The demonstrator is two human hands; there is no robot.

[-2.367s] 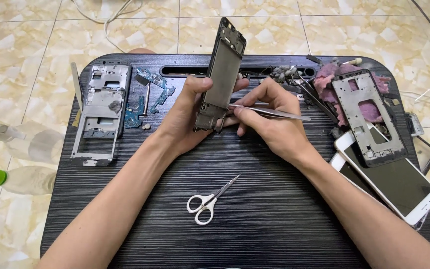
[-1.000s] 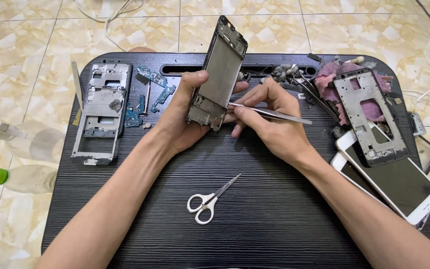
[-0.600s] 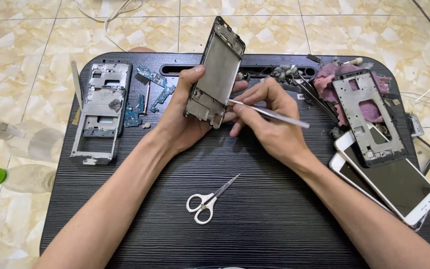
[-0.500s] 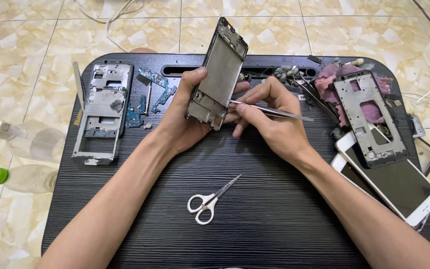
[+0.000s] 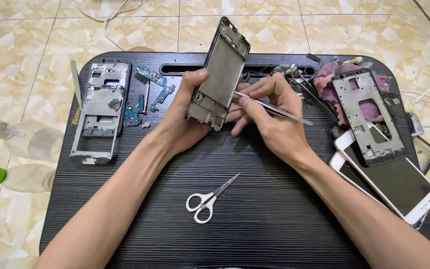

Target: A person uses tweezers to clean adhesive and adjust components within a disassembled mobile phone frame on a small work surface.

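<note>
My left hand (image 5: 182, 122) grips a bare metal phone frame (image 5: 219, 72) and holds it nearly upright above the black lap table (image 5: 125, 209). Its lower end rests in my palm and its inner side faces me. My right hand (image 5: 269, 119) pinches thin metal tweezers (image 5: 274, 107). The tweezer tips touch the frame's right edge near its lower half. Both hands meet over the table's middle.
White-handled scissors (image 5: 207, 199) lie in front of my hands. A second stripped frame (image 5: 100, 109) and blue circuit pieces (image 5: 145, 97) lie at the left. At the right are another frame (image 5: 369, 114) on purple cloth, white phones (image 5: 404, 187) and small tools. Clear bottles (image 5: 21, 174) lie on the tiled floor.
The phone frame has turned in my left hand from edge-on to its inner side facing me, tilting a little. The tweezers stay at its right edge.
</note>
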